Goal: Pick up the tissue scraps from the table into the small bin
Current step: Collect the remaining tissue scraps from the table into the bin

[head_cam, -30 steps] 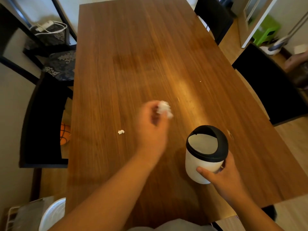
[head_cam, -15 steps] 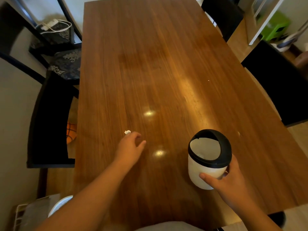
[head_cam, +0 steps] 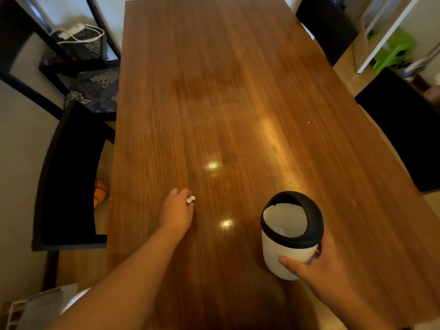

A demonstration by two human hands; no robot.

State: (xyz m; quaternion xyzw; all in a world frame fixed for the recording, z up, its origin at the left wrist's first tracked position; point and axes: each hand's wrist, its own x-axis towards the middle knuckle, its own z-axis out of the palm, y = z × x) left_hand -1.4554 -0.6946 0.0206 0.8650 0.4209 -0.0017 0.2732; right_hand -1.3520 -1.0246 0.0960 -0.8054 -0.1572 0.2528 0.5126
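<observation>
— Where is the tissue scrap [head_cam: 190, 199] sitting?

— It is showing as a small white bit right at the fingertips of the left hand [head_cam: 177, 211], on their right side. The fingers are curling in and pinching it, low over the wooden table [head_cam: 238, 91].

— And the bin [head_cam: 289, 236]?

— It is standing well off to the right of those fingers. The right hand [head_cam: 319, 265] is wrapping around its white lower wall, thumb [head_cam: 289, 263] pressing on the near side, the other fingers hiding behind. White tissue is lying inside, under the black lid's opening.

— Anything past the fingers?

— A dark chair [head_cam: 69, 177] is standing to their left, beside the table edge.
</observation>
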